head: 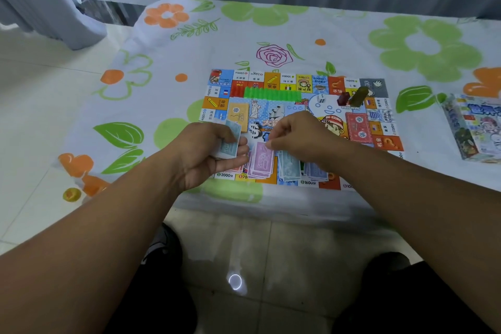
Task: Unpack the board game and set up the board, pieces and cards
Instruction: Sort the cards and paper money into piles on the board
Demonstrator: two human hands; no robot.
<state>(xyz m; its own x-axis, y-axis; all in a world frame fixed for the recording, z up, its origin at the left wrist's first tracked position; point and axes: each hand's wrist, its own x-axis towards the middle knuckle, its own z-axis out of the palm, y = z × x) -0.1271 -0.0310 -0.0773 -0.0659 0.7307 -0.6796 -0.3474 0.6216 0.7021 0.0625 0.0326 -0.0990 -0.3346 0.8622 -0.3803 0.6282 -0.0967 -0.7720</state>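
Left hand point(206, 156) grips the play-money stack point(229, 144) as supply; right hand point(298, 133) beside it pinches a purple note point(261, 158), seemingly sorting by colour.

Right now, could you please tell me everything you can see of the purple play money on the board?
The purple play money is a small, loosely fanned stack of thin paper notes printed 5000, lying flat on the board's near edge. The right hand's fingers pinch the top note's far edge. A pale blue stack lies just right of it.
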